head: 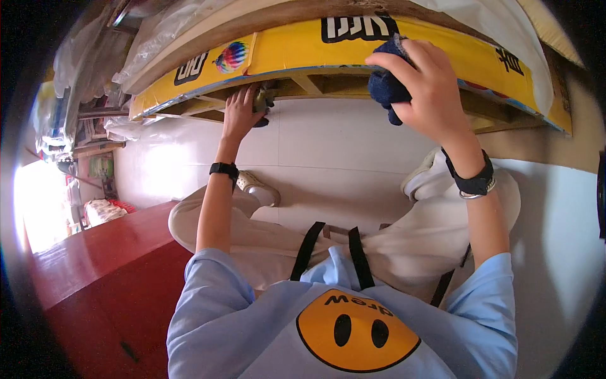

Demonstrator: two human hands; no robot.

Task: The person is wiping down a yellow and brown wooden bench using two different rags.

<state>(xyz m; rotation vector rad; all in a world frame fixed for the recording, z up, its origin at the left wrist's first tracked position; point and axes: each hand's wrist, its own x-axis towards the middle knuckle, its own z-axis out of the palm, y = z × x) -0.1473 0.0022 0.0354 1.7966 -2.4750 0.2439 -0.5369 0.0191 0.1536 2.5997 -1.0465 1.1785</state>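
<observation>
A bundle of dark navy knitted fabric (390, 80), perhaps socks, is gripped in my right hand (428, 87). It hangs in front of a long yellow printed panel (284, 45), and a small end dangles below my fingers. Further left, my left hand (242, 106) reaches up to the panel's lower edge, its fingertips in shadow. Against its thumb side is an olive-green and dark bundle (260, 102), apparently cloth; whether the fingers close around it is hard to see. Behind the panel's lower edge runs a wooden frame (307, 84) with crosspieces.
Clear plastic sheeting (151, 40) covers things above the panel, at left. A white sheet (516, 42) drapes over its right end. A dark red glossy cabinet or table (118, 265) stands at lower left. Pale floor (322, 137) lies between my shoes (258, 187).
</observation>
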